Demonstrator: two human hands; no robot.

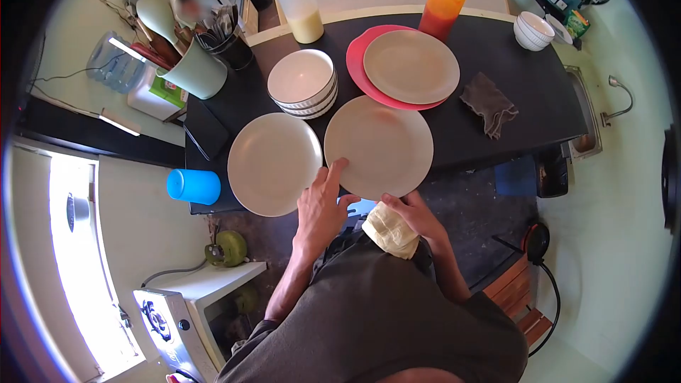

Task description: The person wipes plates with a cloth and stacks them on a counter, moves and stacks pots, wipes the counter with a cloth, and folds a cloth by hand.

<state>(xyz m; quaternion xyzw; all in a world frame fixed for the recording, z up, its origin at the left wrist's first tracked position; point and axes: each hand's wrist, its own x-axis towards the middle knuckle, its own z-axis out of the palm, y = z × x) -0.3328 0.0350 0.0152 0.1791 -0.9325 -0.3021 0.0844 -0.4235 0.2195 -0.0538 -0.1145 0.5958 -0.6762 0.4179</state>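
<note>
A beige plate (379, 145) is held over the table's front edge, slightly tilted, with a faint reddish patch near its far side. My right hand (417, 216) grips its near rim, thumb on top and fingers hidden underneath. A cream cloth (391, 230) hangs bunched at that same hand. My left hand (320, 206) has its fingers stretched out, the fingertips at the plate's left side and the thumb apart. Just left of it lies a second beige plate (275, 163) on the table. Behind the held plate, another beige plate (411, 65) rests on a pink plate (358, 64).
On the dark table (489, 50) stand stacked bowls (301, 81), a sauce bottle (447, 0), a pale-filled bottle (298, 7), a utensil holder (195, 74) and a blue cup (194, 186). A dark cloth (489, 105) lies right. A sink (585, 117) is at far right.
</note>
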